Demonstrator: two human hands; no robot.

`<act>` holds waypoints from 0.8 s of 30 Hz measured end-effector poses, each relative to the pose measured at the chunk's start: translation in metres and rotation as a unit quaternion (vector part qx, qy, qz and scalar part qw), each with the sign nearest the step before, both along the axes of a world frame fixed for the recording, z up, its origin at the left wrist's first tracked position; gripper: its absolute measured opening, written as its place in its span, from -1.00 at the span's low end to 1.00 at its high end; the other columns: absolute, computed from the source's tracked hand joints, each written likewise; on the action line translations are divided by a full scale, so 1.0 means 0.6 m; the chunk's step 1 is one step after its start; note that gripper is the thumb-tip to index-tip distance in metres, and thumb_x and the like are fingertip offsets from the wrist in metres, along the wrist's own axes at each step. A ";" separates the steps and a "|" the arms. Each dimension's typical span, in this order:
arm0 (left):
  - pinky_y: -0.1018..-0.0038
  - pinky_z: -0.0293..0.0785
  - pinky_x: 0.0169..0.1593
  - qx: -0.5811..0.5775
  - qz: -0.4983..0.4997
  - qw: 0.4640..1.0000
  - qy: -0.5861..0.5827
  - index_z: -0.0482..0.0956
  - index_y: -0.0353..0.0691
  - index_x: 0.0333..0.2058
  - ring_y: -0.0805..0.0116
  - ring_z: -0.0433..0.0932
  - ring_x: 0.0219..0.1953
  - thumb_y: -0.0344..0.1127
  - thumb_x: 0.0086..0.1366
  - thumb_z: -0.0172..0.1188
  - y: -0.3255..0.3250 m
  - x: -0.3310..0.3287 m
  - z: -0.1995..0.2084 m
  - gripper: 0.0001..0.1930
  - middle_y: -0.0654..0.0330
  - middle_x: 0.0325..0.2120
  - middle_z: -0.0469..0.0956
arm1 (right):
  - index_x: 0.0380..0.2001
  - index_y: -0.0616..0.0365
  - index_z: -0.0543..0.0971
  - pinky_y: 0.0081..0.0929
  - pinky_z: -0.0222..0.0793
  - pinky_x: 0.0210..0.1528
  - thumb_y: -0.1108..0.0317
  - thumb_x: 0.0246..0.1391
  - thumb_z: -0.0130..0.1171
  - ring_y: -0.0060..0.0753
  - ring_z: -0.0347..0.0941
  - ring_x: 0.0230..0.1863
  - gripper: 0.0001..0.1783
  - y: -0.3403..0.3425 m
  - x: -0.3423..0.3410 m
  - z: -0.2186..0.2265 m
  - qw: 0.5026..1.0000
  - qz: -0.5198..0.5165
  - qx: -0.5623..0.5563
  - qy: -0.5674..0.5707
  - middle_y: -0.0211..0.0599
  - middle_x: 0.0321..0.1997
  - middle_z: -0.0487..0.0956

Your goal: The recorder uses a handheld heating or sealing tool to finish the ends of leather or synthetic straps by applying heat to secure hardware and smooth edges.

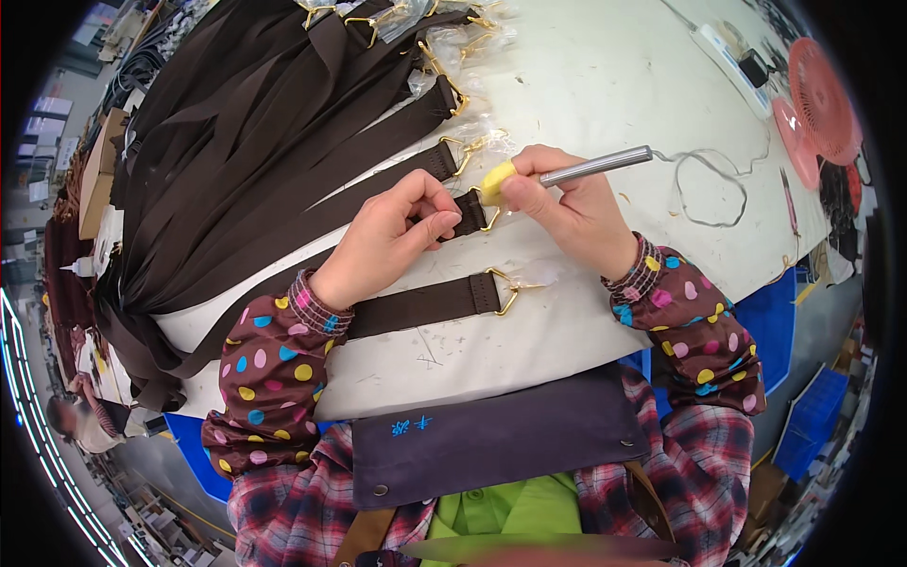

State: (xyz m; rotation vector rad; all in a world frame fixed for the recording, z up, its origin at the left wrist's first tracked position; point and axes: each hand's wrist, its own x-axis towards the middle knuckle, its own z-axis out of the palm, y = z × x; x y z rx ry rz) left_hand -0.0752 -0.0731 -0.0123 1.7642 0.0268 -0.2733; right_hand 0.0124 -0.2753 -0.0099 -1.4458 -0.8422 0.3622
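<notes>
My left hand [383, 231] is closed, its fingertips pinching the sewn end of a dark brown webbing strap [470, 214]. A gold metal hook [492, 216] is fitted at that end. In my right hand [584, 215] is a pen-shaped corded tool [600, 166] with a silver rod and a yellow front part. Its front end points at the strap end beside my left fingertips; the tip itself is hidden. Nearer to me lies another brown strap [425, 304] with a gold hook [508, 295]. Just beyond my hands rests a similar strap end [439, 161].
Many brown straps [236, 123] are heaped across the left of the white table [586, 85]. A thin cord [709, 225] loops on the right, near a pink fan [824, 99] and a power strip [732, 68]. Beyond the left edge is another person [94, 425].
</notes>
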 end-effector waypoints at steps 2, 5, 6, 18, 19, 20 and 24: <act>0.60 0.46 -0.34 0.006 0.001 1.000 -0.005 0.37 -0.28 -0.31 0.57 0.47 -0.41 -0.35 0.32 0.11 -0.001 -0.001 0.000 -0.86 0.29 -0.45 0.47 | -0.43 0.27 0.51 -0.67 0.34 -0.47 0.33 0.07 0.24 -0.64 0.40 -0.53 -0.79 0.002 -0.009 -0.003 0.995 -0.036 -0.073 -0.059 -0.38 -0.55 0.49; 0.59 0.47 -0.34 0.012 0.005 1.000 -0.007 0.36 -0.29 -0.32 0.56 0.49 -0.39 -0.36 0.32 0.10 -0.003 0.000 0.002 -0.86 0.28 -0.45 0.49 | -0.46 0.21 0.42 -0.62 0.21 -0.34 0.37 -0.01 0.29 -0.63 0.28 -0.43 -0.76 0.003 -0.016 0.005 0.992 -0.033 -0.125 0.008 -0.43 -0.49 0.40; 0.59 0.47 -0.35 0.011 0.009 1.000 -0.003 0.35 -0.29 -0.32 0.55 0.50 -0.39 -0.37 0.33 0.09 -0.004 -0.001 0.002 -0.86 0.27 -0.45 0.50 | -0.45 0.20 0.39 -0.61 0.21 -0.34 0.38 -0.02 0.29 -0.62 0.28 -0.42 -0.75 0.003 -0.017 0.003 0.990 -0.045 -0.134 -0.010 -0.43 -0.48 0.39; 0.58 0.49 -0.34 0.020 0.014 1.000 -0.015 0.32 -0.30 -0.33 0.52 0.55 -0.36 -0.41 0.33 0.05 -0.007 0.000 -0.001 -0.88 0.21 -0.41 0.54 | -0.45 0.18 0.37 -0.52 0.19 -0.27 0.38 -0.06 0.32 -0.47 0.23 -0.34 -0.72 0.002 -0.018 0.000 0.983 -0.048 -0.173 -0.048 -0.40 -0.46 0.37; 0.58 0.49 -0.34 0.019 0.014 1.000 -0.015 0.32 -0.30 -0.33 0.52 0.55 -0.36 -0.41 0.33 0.05 -0.007 0.001 -0.001 -0.88 0.21 -0.41 0.54 | -0.45 0.18 0.37 -0.52 0.19 -0.27 0.38 -0.06 0.32 -0.47 0.23 -0.34 -0.72 0.002 -0.018 0.000 0.982 -0.048 -0.173 -0.048 -0.40 -0.46 0.37; 0.58 0.49 -0.34 0.020 0.012 1.000 -0.015 0.32 -0.30 -0.33 0.52 0.55 -0.36 -0.41 0.33 0.05 -0.008 0.001 0.000 -0.88 0.21 -0.41 0.54 | -0.46 0.17 0.38 -0.50 0.19 -0.26 0.38 -0.07 0.32 -0.45 0.23 -0.33 -0.72 0.001 -0.018 0.001 0.981 -0.049 -0.180 -0.058 -0.40 -0.46 0.37; 0.59 0.49 -0.33 0.018 0.013 1.000 -0.010 0.32 -0.30 -0.33 0.51 0.55 -0.35 -0.40 0.33 0.05 -0.007 0.001 0.000 -0.88 0.21 -0.41 0.54 | -0.53 0.21 0.35 -0.52 0.28 -0.56 0.35 -0.10 0.33 -0.40 0.39 -0.60 -0.68 0.008 -0.010 -0.009 0.974 -0.064 -0.116 -0.187 -0.29 -0.62 0.46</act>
